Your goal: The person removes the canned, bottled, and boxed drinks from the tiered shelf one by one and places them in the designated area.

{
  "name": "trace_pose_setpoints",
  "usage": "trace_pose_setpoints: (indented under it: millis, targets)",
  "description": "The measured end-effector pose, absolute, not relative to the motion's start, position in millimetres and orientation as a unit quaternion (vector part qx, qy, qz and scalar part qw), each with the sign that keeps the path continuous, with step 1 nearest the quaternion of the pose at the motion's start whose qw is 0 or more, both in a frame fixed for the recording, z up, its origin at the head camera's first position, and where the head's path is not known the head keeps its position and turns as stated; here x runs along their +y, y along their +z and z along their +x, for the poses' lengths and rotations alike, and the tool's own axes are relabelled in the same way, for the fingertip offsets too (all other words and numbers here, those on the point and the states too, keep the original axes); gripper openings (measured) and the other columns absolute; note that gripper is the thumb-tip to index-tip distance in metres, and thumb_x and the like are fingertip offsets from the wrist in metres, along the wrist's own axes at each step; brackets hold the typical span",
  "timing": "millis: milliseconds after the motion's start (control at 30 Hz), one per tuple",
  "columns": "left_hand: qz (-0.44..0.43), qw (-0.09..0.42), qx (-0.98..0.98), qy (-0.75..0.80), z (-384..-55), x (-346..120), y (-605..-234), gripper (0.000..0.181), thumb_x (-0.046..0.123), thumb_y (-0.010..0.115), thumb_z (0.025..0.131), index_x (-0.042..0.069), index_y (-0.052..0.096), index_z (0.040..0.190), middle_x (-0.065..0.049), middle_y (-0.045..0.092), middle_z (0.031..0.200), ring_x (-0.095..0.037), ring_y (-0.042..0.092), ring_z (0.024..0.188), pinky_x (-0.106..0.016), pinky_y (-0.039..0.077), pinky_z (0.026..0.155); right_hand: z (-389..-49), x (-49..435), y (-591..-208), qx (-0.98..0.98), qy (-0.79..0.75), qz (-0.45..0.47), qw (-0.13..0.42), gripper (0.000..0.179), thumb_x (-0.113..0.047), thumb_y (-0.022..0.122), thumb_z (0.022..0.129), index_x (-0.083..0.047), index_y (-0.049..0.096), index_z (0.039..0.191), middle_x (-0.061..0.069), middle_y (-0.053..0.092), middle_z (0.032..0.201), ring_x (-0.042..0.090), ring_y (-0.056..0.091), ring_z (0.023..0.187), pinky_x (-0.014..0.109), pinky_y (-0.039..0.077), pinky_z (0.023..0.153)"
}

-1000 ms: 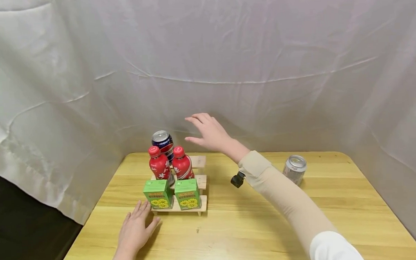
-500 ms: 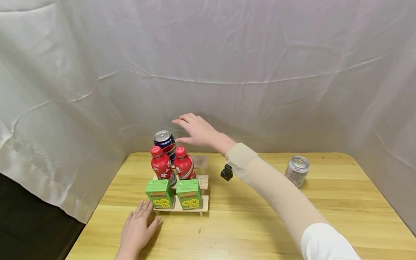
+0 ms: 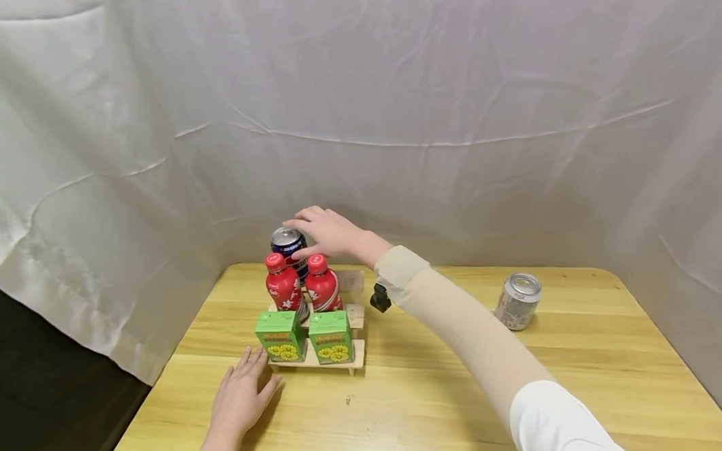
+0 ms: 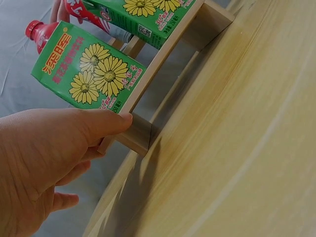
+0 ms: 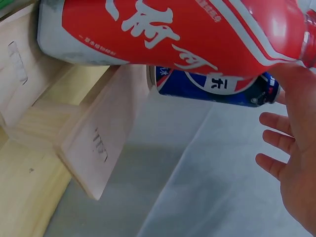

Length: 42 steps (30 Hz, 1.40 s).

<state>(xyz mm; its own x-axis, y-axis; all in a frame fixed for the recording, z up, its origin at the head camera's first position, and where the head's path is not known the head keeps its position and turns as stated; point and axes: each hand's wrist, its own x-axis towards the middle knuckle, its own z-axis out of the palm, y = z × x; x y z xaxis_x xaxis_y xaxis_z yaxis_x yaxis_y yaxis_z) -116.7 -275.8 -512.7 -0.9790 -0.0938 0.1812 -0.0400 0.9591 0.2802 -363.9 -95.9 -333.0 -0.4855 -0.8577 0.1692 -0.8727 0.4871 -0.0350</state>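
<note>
A small three-tier wooden shelf (image 3: 356, 314) stands at the table's left. On its bottom tier sit two green drink cartons (image 3: 331, 339) with yellow flowers. Two red bottles (image 3: 324, 292) stand on the middle tier, and a dark blue soda can (image 5: 222, 91) occupies the top one. My right hand (image 3: 331, 235) reaches over the top tier with spread fingers beside the can; whether a fingertip touches it is hidden behind a bottle in the right wrist view. My left hand (image 3: 238, 399) lies at the shelf's front left corner, thumb against it, fingers loosely extended.
A silver can (image 3: 517, 302) stands upright on the wooden table (image 3: 431, 399) to the right. Grey-white cloth (image 3: 432, 181) hangs behind the table and along both sides. A dark cloth (image 3: 38, 385) shows at the lower left.
My right hand has moved left and slightly down, from right of the blue can to beside its top. My left hand stays at the shelf corner. The view has shifted slightly.
</note>
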Motion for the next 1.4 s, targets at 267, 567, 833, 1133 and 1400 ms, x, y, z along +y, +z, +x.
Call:
trace_pose_setpoints:
  millis: [267, 567, 833, 1133, 1400]
  targets:
    - [0.032, 0.105, -0.984, -0.139, -119.1, -274.1, -515.5, 0.064, 0.040, 0.064, 0.092, 0.002, 0.049, 0.141, -0.016, 0.046, 0.149, -0.039, 0.037, 0.142, -0.064, 0.028, 0.115, -368.1, -101.7, -335.6, -0.853, 0.072, 0.513, 0.055, 0.074, -0.060, 0.060, 0.088, -0.022, 0.040, 0.149, 0.003, 0.046, 0.146, 0.021, 0.039, 0.136, 0.038, 0.037, 0.113]
    - [0.030, 0.106, -0.983, -0.145, -120.2, -272.4, -516.4, 0.064, 0.040, 0.064, 0.092, 0.002, 0.049, 0.141, -0.016, 0.046, 0.149, -0.038, 0.037, 0.142, -0.063, 0.028, 0.115, -370.6, -105.5, -336.6, -0.850, 0.078, 0.520, 0.037, 0.078, -0.056, 0.064, 0.087, -0.019, 0.037, 0.151, 0.002, 0.049, 0.145, 0.020, 0.040, 0.134, 0.038, 0.038, 0.112]
    - [0.032, 0.104, -0.983, -0.145, -120.5, -271.7, -515.9, 0.064, 0.040, 0.064, 0.092, 0.002, 0.049, 0.141, -0.015, 0.046, 0.149, -0.038, 0.037, 0.143, -0.063, 0.027, 0.116, -372.0, -104.9, -339.5, -0.848, 0.102, 0.520, 0.017, 0.077, -0.053, 0.064, 0.089, -0.016, 0.036, 0.151, 0.004, 0.049, 0.145, 0.020, 0.040, 0.134, 0.036, 0.037, 0.114]
    - [0.029, 0.106, -0.983, -0.145, -122.3, -270.1, -515.7, 0.063, 0.040, 0.064, 0.092, 0.002, 0.049, 0.141, -0.015, 0.046, 0.149, -0.038, 0.037, 0.142, -0.063, 0.028, 0.115, -374.3, -100.1, -343.3, -0.845, 0.126, 0.520, 0.019, 0.078, -0.053, 0.066, 0.088, -0.014, 0.037, 0.149, 0.006, 0.049, 0.144, 0.021, 0.040, 0.134, 0.036, 0.036, 0.115]
    - [0.028, 0.107, -0.984, -0.143, -123.9, -269.2, -516.1, 0.063, 0.040, 0.064, 0.092, 0.002, 0.049, 0.141, -0.015, 0.046, 0.149, -0.038, 0.037, 0.142, -0.063, 0.028, 0.115, -373.4, -90.0, -343.9, -0.849, 0.131, 0.512, 0.025, 0.077, -0.053, 0.064, 0.088, -0.014, 0.037, 0.149, 0.005, 0.049, 0.144, 0.021, 0.040, 0.135, 0.036, 0.035, 0.117]
